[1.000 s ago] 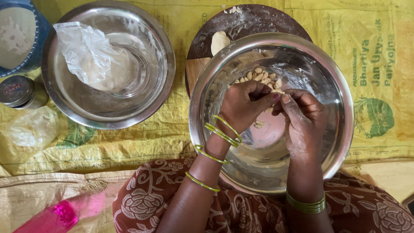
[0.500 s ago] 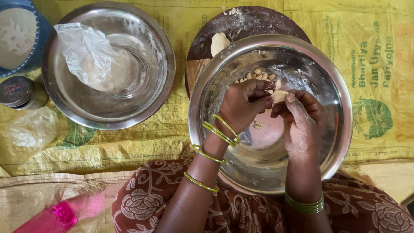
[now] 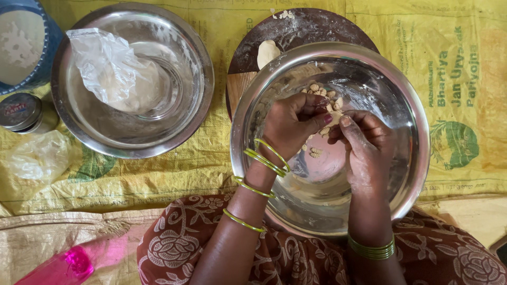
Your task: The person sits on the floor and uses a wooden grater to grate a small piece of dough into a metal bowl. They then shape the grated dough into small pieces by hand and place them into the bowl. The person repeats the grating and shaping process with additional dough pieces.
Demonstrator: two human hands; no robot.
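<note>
Both hands have drawn a touch closer together since half a second ago, and the pale bit of dough between them now sits tighter in the fingertips. Left hand (image 3: 293,124) curls almost shut, thumb and first fingers pinching the small dough piece (image 3: 334,117); right hand (image 3: 367,145) is likewise nearly closed, its thumb and forefinger nipping the same piece from the other side. They work over the large steel bowl (image 3: 412,132), just above the heap of small shaped dough bits (image 3: 321,92) at its far wall. To do this well, it seems best to pinch off even bits with light fingertip pressure and drop them onto the heap without squashing them. Wrists bend inward, palms facing each other, forearms rising from the lap. Behind the bowl lies a round wooden board (image 3: 296,31); to the left, a second steel bowl (image 3: 195,68) holds a crumpled plastic bag (image 3: 105,63).
</note>
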